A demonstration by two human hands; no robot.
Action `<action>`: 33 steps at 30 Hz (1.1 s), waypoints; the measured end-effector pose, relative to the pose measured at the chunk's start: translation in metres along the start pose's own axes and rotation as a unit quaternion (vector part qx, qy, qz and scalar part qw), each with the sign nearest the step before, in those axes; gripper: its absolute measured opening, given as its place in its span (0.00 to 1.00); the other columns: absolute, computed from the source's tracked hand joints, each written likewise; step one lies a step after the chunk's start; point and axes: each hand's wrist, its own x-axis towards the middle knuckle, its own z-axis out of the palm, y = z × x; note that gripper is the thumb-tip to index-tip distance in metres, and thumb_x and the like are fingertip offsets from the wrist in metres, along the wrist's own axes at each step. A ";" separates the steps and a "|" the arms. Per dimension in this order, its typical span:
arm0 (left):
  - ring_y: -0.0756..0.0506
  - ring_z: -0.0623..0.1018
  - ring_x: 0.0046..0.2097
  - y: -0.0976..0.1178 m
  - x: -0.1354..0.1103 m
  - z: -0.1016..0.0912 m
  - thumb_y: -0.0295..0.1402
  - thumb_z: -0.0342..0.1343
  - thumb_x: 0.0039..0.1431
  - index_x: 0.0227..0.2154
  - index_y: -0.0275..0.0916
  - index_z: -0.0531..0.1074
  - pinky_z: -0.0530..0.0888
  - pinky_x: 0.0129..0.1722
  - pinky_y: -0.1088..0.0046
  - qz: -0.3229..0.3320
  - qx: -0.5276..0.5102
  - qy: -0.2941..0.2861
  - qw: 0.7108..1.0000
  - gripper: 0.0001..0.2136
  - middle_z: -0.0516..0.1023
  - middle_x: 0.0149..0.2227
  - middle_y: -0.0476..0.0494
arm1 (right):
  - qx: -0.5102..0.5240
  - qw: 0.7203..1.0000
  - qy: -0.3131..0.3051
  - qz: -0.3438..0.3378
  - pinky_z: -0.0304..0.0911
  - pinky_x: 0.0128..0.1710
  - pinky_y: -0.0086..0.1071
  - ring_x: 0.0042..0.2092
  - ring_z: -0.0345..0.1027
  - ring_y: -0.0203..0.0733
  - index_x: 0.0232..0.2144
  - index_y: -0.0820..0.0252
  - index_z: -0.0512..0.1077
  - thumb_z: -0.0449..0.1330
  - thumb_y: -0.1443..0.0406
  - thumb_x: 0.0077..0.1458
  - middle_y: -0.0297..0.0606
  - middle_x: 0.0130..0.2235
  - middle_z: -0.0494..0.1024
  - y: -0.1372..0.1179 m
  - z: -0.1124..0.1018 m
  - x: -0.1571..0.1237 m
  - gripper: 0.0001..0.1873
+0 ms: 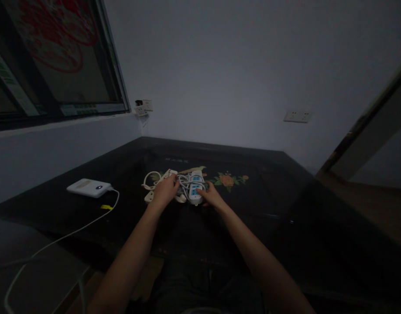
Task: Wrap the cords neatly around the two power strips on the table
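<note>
Two power strips lie close together on the dark table. The blue-and-white power strip [196, 190] is on the right, with grey cord wound across it. My right hand [214, 196] grips its right side, thumb on the top face. To the left is a plain white power strip [149, 197], partly covered by my left hand [166, 190], whose fingers are curled over it. A tangle of grey cable [184, 182] runs between the strips. At the far left of the bundle, a loop of cream cord [148, 178] sticks out. A pale plug [181, 198] rests between my hands.
A white power bank [89, 187] sits at the left of the black table [252, 226], its white cable hanging over the front edge. Beside it is a yellow tag [106, 207]. Wall sockets [297, 116] are behind, and a window [66, 56] is at left.
</note>
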 end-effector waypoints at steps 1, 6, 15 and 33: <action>0.38 0.78 0.43 0.001 0.000 0.001 0.37 0.46 0.62 0.43 0.38 0.70 0.68 0.43 0.65 0.003 0.006 -0.006 1.000 0.12 0.79 0.39 0.36 | -0.004 1.000 0.001 0.000 0.60 0.13 0.24 0.26 0.69 0.37 0.56 0.59 0.59 0.71 0.61 0.36 0.40 0.37 0.76 0.000 0.002 0.001 0.44; 0.35 0.77 0.48 0.005 -0.004 0.011 0.43 0.48 0.62 0.57 0.36 0.59 0.66 0.49 0.59 0.022 0.017 -0.040 0.999 0.24 0.78 0.44 0.32 | 0.010 1.000 -0.013 0.015 0.64 0.14 0.27 0.27 0.72 0.39 0.58 0.57 0.56 0.71 0.60 0.35 0.47 0.48 0.74 -0.002 0.011 0.005 0.48; 0.37 0.73 0.54 0.004 -0.003 0.017 0.33 0.58 0.55 0.54 0.40 0.65 0.65 0.53 0.59 0.121 -0.032 -0.024 0.992 0.23 0.74 0.52 0.36 | 0.082 0.995 -0.005 0.048 0.70 0.21 0.31 0.36 0.75 0.43 0.59 0.54 0.53 0.68 0.63 0.43 0.46 0.52 0.73 -0.006 0.011 -0.002 0.44; 0.45 0.75 0.41 0.057 -0.040 0.052 0.35 0.62 0.52 0.52 0.41 0.66 0.71 0.43 0.68 0.291 -0.276 -0.124 0.908 0.24 0.76 0.44 0.43 | 0.161 0.984 0.072 0.008 0.72 0.26 0.33 0.35 0.75 0.43 0.59 0.51 0.55 0.69 0.60 0.41 0.37 0.40 0.76 0.006 -0.090 -0.096 0.44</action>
